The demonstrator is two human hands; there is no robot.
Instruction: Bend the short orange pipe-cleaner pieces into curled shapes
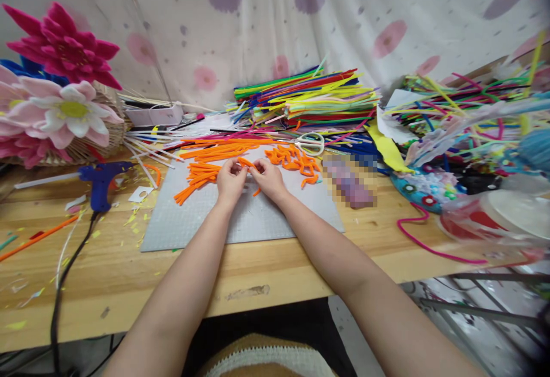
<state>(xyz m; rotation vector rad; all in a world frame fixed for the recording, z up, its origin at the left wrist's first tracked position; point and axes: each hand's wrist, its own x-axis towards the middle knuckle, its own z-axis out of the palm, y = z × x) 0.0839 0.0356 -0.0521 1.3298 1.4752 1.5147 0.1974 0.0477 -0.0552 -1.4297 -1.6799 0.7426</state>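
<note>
My left hand (231, 182) and my right hand (268, 178) meet over a grey cutting mat (258, 222), fingers pinched together on a short orange pipe cleaner piece (247, 163) held between them. Straight orange pipe cleaners (200, 177) lie in a bundle just left of my left hand. A heap of bent orange pieces (294, 161) sits to the right, behind my right hand. White-handled scissors (311, 143) rest at the mat's far edge.
A blue glue gun (101, 179) with a black cord lies left of the mat. Plush flowers (55, 85) stand at the far left. Stacks of coloured pipe cleaners (305, 96) fill the back and right. A pink pipe cleaner (425, 245) curls near the table's front right.
</note>
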